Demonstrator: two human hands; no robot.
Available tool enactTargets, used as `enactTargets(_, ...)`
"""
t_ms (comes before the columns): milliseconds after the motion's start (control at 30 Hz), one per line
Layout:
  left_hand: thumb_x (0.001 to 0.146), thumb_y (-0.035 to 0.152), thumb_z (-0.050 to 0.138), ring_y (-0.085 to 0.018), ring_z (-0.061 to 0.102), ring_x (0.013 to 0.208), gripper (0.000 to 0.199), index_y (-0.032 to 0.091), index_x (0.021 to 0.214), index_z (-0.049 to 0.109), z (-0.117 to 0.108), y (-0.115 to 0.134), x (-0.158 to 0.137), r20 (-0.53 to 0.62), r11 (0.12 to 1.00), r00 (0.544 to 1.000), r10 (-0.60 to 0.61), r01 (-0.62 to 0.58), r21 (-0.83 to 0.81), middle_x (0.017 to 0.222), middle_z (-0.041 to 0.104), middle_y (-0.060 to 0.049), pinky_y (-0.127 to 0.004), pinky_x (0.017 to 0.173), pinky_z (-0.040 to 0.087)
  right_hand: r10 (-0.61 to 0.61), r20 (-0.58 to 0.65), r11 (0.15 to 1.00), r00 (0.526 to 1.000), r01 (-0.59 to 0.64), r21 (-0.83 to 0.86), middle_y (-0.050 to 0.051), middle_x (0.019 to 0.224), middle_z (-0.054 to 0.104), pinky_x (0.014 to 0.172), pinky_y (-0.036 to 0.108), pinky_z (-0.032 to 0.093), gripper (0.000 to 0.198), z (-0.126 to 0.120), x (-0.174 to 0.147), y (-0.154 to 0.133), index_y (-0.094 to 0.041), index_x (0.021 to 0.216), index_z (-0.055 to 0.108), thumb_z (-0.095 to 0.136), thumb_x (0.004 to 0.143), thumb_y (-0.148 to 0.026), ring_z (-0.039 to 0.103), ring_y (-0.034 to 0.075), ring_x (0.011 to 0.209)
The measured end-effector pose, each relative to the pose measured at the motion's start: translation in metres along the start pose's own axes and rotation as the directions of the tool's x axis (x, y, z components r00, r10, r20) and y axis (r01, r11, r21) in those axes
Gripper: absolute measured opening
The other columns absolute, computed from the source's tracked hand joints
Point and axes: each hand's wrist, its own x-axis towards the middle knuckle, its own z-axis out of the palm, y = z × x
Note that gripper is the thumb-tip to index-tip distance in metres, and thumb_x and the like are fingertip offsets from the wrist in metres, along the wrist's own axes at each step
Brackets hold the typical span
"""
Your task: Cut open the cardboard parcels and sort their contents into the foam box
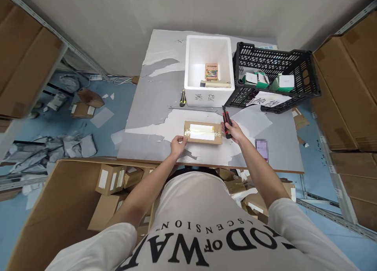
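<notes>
White foam box: the landmark, the white foam box (191, 98) stands on the bench (144, 118), open at the top, with a small orange illustrated pack (211, 72) inside.
Cardboard parcel: the cardboard parcel (203, 141) lies flat on the bench, near side of the foam box and apart from it, a white label (202, 137) and clear tape on its upper face.
Long axis: the parcel's length runs left to right, roughly parallel to the foam box's near wall, with the tape along it.
Left grip: the left grip (178, 146) is at the parcel's left end, below the foam box's near left corner, fingers curled with the thumb at the edge; whether it pinches the cardboard or merely steadies it, I cannot tell.
Right grip: the right grip (234, 132) is wrapped around the red-and-black utility knife (227, 125), below the foam box's near right corner; the parcel lies directly to its left.
Nearer hand: both are close, one at each end; the left touches the parcel, while the right is at least just beside it.
Knife direction: its front end points away from the person, toward the foam box's near right corner, crosswise to the parcel's length.
Second knife: a yellow-and-black utility knife (183, 98) lies just left of the foam box.
Black crate: the black plastic crate (275, 55) stands immediately right of the foam box.
</notes>
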Motion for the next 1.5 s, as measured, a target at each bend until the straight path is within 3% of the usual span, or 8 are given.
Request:
enactTargets(167,0.077,0.044,0.062,-0.024,0.065,0.094,0.036,0.017,0.1,0.06,-0.009,0.008,0.002,0.076,0.969,0.996,0.055,-0.072,0.237,0.101,0.067,-0.01,-0.039,0.086,0.05,-0.059,-0.015,0.998,0.998,0.059,-0.02,0.004,0.099,0.068,0.075,0.035,0.055,0.053,-0.002,-0.002,0.01,-0.03,0.122,0.051,0.066,0.075,-0.05,0.063,0.014,0.075)
enactTargets(267,0.079,0.035,0.057,-0.029,0.054,0.118,0.052,0.015,0.126,0.048,-0.009,0.019,0.005,0.095,0.89,0.971,0.219,-0.238,0.389,0.13,0.052,-0.017,-0.044,0.097,0.045,-0.119,-0.081,0.991,0.99,0.114,-0.064,0.006,0.109,0.066,0.082,0.036,0.053,0.056,-0.014,-0.016,0.018,-0.029,0.124,0.05,0.066,0.075,-0.051,0.065,0.016,0.087)
enactTargets(400,0.074,0.039,0.062,-0.036,0.017,0.143,0.078,0.014,0.141,0.033,0.0,0.041,0.017,0.362,0.627,0.822,0.44,-0.57,0.532,0.152,0.024,-0.02,-0.052,0.112,0.025,-0.076,-0.113,0.982,0.991,0.054,-0.181,0.008,0.112,0.063,0.068,0.034,0.056,0.062,-0.036,-0.051,0.038,-0.025,0.127,0.049,0.063,0.075,-0.056,0.065,0.015,0.074)
enactTargets(500,0.061,0.059,0.07,-0.041,0.003,0.144,0.106,0.015,0.147,0.024,0.009,0.053,0.027,0.607,0.401,0.676,0.418,-0.736,0.545,0.157,0.01,-0.019,-0.061,0.113,0.009,0.04,-0.053,0.966,0.998,-0.052,-0.255,0.01,0.107,0.064,0.05,0.028,0.052,0.075,-0.045,-0.078,0.054,-0.024,0.139,0.038,0.061,0.076,-0.057,0.059,0.012,0.059)
enactTargets(600,0.051,0.07,0.071,-0.042,0.003,0.144,0.125,0.014,0.149,0.019,0.016,0.055,0.033,0.685,0.297,0.639,0.35,-0.769,0.566,0.157,0.01,-0.02,-0.061,0.113,0.003,0.071,-0.016,0.963,0.997,-0.073,-0.259,0.009,0.108,0.064,0.044,0.026,0.049,0.082,-0.043,-0.093,0.065,-0.029,0.149,0.021,0.058,0.08,-0.054,0.056,0.01,0.054)
enactTargets(967,0.05,0.073,0.072,-0.041,0.01,0.143,0.123,0.015,0.147,0.024,0.023,0.058,0.031,0.65,0.291,0.686,0.325,-0.727,0.622,0.155,0.019,-0.02,-0.057,0.112,0.019,0.059,0.038,0.96,0.998,-0.046,-0.278,0.006,0.105,0.063,0.042,0.024,0.047,0.075,-0.045,-0.1,0.063,-0.032,0.149,0.024,0.056,0.083,-0.047,0.052,0.007,0.05)
enactTargets(1167,0.046,0.069,0.077,-0.042,0.014,0.142,0.124,0.012,0.144,0.028,0.025,0.052,0.035,0.637,0.348,0.658,0.402,-0.753,0.559,0.151,0.025,-0.022,-0.053,0.112,0.024,0.108,0.064,0.95,0.992,-0.084,-0.302,0.003,0.095,0.064,0.043,0.023,0.047,0.074,-0.051,-0.104,0.058,-0.032,0.149,0.025,0.057,0.083,-0.043,0.049,0.006,0.047)
enactTargets(1500,0.051,0.068,0.074,-0.043,0.017,0.14,0.117,0.013,0.144,0.029,0.028,0.042,0.04,0.611,0.419,0.646,0.458,-0.763,0.492,0.148,0.028,-0.021,-0.054,0.108,0.03,0.228,0.134,0.887,0.964,-0.148,-0.438,-0.004,0.07,0.056,0.037,0.02,0.041,0.067,-0.067,-0.094,0.02,-0.033,0.146,0.034,0.057,0.083,-0.034,0.044,0.006,0.041)
